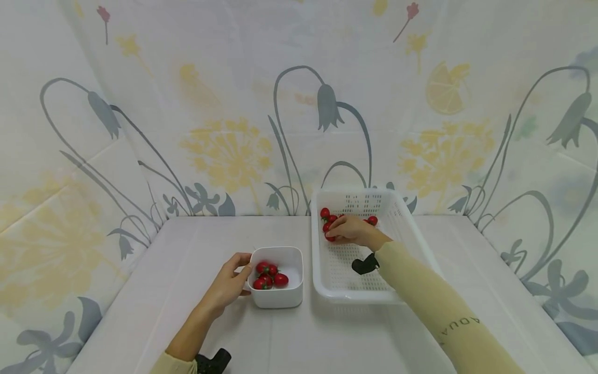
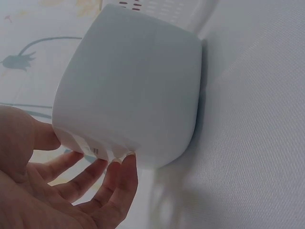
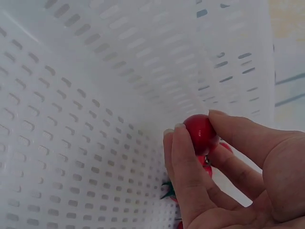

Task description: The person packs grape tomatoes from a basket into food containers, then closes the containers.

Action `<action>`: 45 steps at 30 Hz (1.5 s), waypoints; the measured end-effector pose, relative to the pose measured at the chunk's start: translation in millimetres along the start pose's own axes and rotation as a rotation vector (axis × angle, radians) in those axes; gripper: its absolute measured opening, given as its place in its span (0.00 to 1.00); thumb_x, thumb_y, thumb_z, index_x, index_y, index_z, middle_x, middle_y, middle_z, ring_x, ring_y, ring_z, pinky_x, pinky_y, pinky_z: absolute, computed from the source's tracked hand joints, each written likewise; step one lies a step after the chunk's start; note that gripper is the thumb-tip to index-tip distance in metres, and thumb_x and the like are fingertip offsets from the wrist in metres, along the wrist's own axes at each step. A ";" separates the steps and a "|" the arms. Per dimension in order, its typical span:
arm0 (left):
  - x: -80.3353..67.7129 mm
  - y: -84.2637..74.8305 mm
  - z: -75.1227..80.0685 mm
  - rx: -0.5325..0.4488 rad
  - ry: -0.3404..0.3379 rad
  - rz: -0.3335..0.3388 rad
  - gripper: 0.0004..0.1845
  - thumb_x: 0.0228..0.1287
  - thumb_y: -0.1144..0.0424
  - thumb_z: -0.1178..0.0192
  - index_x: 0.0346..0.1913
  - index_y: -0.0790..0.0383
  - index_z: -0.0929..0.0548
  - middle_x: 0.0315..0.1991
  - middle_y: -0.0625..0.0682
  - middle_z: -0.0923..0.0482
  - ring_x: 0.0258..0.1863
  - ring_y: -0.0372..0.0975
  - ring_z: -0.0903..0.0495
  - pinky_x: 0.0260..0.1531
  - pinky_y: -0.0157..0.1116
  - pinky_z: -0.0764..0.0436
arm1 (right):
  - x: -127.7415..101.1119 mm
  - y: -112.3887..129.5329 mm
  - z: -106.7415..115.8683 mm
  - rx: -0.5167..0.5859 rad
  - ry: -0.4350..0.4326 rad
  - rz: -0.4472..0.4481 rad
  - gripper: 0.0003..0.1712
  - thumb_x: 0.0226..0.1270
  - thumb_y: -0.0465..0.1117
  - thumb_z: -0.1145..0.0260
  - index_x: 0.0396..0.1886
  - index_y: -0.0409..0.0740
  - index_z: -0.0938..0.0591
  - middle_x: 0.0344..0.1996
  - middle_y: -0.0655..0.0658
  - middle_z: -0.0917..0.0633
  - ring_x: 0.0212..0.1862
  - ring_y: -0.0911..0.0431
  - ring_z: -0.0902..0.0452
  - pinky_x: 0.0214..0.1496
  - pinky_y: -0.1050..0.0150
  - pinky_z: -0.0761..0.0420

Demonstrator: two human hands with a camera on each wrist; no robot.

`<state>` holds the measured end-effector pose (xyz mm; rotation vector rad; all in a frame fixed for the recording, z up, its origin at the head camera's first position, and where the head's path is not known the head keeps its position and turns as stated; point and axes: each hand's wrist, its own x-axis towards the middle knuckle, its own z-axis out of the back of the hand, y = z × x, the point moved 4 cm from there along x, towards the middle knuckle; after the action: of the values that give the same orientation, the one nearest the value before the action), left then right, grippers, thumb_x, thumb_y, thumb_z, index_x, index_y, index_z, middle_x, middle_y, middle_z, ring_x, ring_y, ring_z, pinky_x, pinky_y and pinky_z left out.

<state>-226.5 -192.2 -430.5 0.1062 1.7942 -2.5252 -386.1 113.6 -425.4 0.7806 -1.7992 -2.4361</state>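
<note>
My left hand (image 1: 228, 284) holds the left side of a small white square container (image 1: 278, 297), its thumb at the rim and fingertips on the outer wall. Several red cherry tomatoes (image 1: 281, 280) lie inside this container. Within the white perforated basket (image 1: 320, 278), my right hand (image 1: 356, 230) pinches a cherry tomato (image 3: 201, 133) between thumb and fingers. More cherry tomatoes (image 1: 325, 213) lie around that hand toward the basket's far left, partly hidden by it; one tomato (image 1: 372, 220) sits farther right. A green stem (image 3: 168, 190) shows beside the fingers in the right wrist view.
The container and the basket stand side by side on a white-covered table (image 1: 280, 343), with a narrow gap between them. A flower-printed cloth (image 1: 299, 156) hangs behind the table. The basket's walls rise around my right hand.
</note>
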 end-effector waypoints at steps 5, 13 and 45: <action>0.5 1.1 0.5 -0.004 -0.001 0.000 0.17 0.79 0.65 0.49 0.65 0.66 0.26 0.66 0.65 0.29 0.53 0.55 0.20 0.38 0.45 0.12 | -10.5 5.8 5.1 -0.016 0.017 0.044 0.19 0.68 0.30 0.31 0.55 0.25 0.22 0.46 0.38 0.19 0.45 0.51 0.17 0.65 0.47 0.22; -0.2 0.0 0.1 -0.003 0.004 0.000 0.17 0.80 0.65 0.49 0.65 0.66 0.27 0.66 0.65 0.29 0.54 0.56 0.20 0.38 0.45 0.12 | -25.3 17.7 10.0 -0.041 0.044 0.103 0.22 0.69 0.31 0.32 0.58 0.23 0.24 0.46 0.37 0.16 0.51 0.44 0.15 0.63 0.49 0.20; -1.3 -3.4 -0.5 0.010 0.007 -0.002 0.18 0.80 0.64 0.50 0.67 0.66 0.28 0.66 0.65 0.30 0.55 0.56 0.21 0.39 0.45 0.12 | -75.2 30.6 -9.4 -0.083 0.109 0.286 0.18 0.69 0.31 0.31 0.55 0.27 0.21 0.47 0.34 0.16 0.46 0.45 0.13 0.58 0.47 0.17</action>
<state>-225.5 -190.6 -427.3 0.1142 1.7848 -2.5392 -325.0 117.3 -371.3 0.5906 -1.6313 -2.2247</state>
